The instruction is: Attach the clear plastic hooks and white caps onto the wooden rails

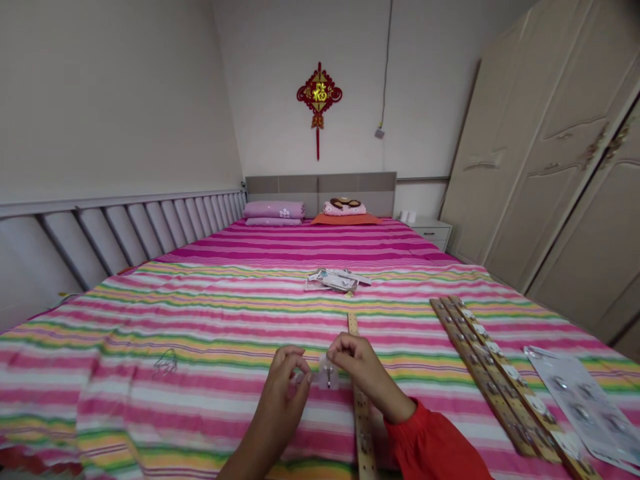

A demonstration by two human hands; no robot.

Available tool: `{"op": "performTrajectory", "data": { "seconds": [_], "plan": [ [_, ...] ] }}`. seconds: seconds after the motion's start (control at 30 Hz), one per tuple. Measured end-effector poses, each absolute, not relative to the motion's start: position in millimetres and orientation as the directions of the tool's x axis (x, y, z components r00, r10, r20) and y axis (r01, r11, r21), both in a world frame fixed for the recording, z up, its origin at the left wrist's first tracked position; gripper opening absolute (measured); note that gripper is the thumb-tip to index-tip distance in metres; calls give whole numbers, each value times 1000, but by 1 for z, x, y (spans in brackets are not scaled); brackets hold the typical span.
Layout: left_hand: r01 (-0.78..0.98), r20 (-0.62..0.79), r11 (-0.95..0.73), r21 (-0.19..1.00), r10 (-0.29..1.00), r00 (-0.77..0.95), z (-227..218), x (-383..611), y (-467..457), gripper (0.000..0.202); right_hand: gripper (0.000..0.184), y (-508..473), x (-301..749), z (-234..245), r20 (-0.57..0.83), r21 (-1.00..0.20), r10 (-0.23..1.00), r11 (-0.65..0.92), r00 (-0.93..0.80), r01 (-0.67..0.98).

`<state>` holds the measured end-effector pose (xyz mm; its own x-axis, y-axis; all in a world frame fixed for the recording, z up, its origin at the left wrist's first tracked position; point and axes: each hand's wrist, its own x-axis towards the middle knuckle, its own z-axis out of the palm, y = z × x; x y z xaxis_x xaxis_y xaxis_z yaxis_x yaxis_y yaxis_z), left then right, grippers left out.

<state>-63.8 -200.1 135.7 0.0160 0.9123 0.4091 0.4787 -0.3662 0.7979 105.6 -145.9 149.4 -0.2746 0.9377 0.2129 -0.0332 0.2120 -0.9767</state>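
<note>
A clear square adhesive hook with a small metal hook on its front is upright above the bed, between my two hands. My right hand, in a red sleeve, is closed in a pinch on its upper right corner. Close to its left side, my left hand is closed with thumb and forefinger curled together; a faint clear bit shows there, too small to name. Beneath my right hand lies a narrow wooden strip with holes along it, partly hidden by that hand and wrist.
Wooden strips carrying metal pieces and white discs lie at the right. Beside them is a clear pack with round metal pieces. Several flat packs are piled farther up the striped bed sheet. A clear tangle lies left.
</note>
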Motion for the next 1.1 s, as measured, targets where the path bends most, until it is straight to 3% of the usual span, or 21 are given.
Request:
{"op": "performTrajectory", "data": {
  "seconds": [0.13,0.23,0.33,0.47,0.67,0.87,1.1],
  "plan": [
    [412,348,-328,850,937,27,130,-68,-190,16,14,-140,107,145,155,-986,972,142,-179,-81],
    [443,393,-320,838,916,-81,119,-77,-175,19,16,-136,113,140,91,-988,994,83,-61,-129],
    [607,545,-358,710,825,-151,105,-87,-162,18,16,-135,122,134,39,-986,999,38,0,-163],
    [816,701,-348,462,707,-96,83,-94,-150,15,18,-139,132,126,25,-986,999,28,20,-164],
    [909,633,-329,255,768,100,47,-91,-143,23,20,-141,138,120,51,-986,998,55,30,-157],
    [944,575,-257,207,812,95,39,-88,-151,17,20,-140,141,115,35,-988,999,38,27,-148],
    [953,544,-135,271,838,-36,54,-82,-153,12,21,-147,145,114,52,-988,999,52,8,-144]
  ]
}}
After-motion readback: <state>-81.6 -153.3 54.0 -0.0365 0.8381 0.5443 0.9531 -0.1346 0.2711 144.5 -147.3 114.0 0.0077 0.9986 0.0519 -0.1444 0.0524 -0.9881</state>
